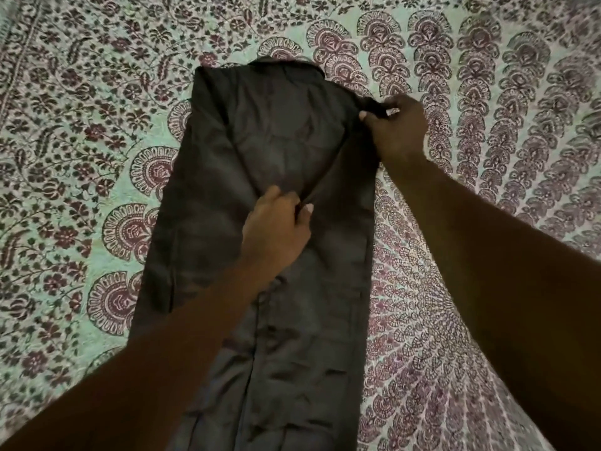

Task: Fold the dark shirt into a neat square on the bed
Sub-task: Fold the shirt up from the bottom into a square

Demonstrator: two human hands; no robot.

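Observation:
The dark shirt (208, 177) lies flat on the bed as a long narrow strip, collar at the far end, both sides folded in. My left hand (276, 227) rests on the middle of the shirt and pinches a fold of cloth there. My right hand (398, 128) grips the shirt's right edge near the shoulder, where a bit of dark cloth sticks out between the fingers. A line of buttons runs down the lower half between my forearms.
The bed is covered by a green sheet (81, 131) printed with dark red flowers and fan-shaped motifs, which spreads out on every side of the shirt.

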